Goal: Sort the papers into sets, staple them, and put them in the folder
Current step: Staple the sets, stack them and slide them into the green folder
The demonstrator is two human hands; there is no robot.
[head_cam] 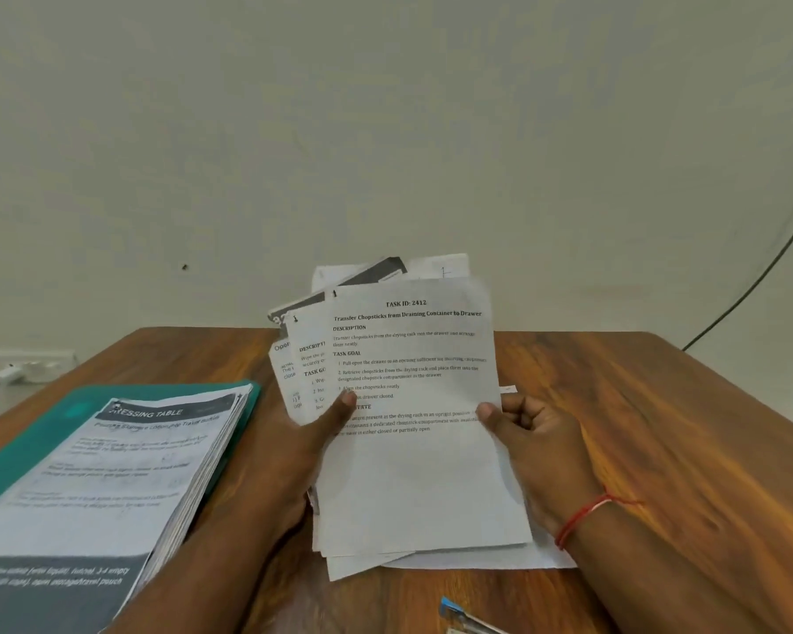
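A sheaf [413, 450] of printed papers stands nearly upright over the middle of the table [660, 427], fanned out to the left so that the edges of several sheets show behind the front page, which is headed "TASK ID: 2412". Both hands hold it. The left hand [294, 455] grips its left side, thumb pressed on the front page and the other fingers hidden behind the paper. The right hand [534, 434] pinches the right edge, thumb on the front and fingers curled behind; a red thread [580, 519] circles that wrist.

Under the sheaf a few loose sheets [477, 560] lie flat on the wood, toward the near edge. Toward the table's left edge a teal folder [250, 402] lies with a thick pile [120, 469] of papers on it, a page headed "DRESSING TABLE" on top. At the near edge sits a blue-tipped thing [452, 608] – too cut off to tell what it is. Off the table's far-left corner lies a white charger [8, 373], and a dark cable [751, 286] runs down the wall [385, 130] on the right.
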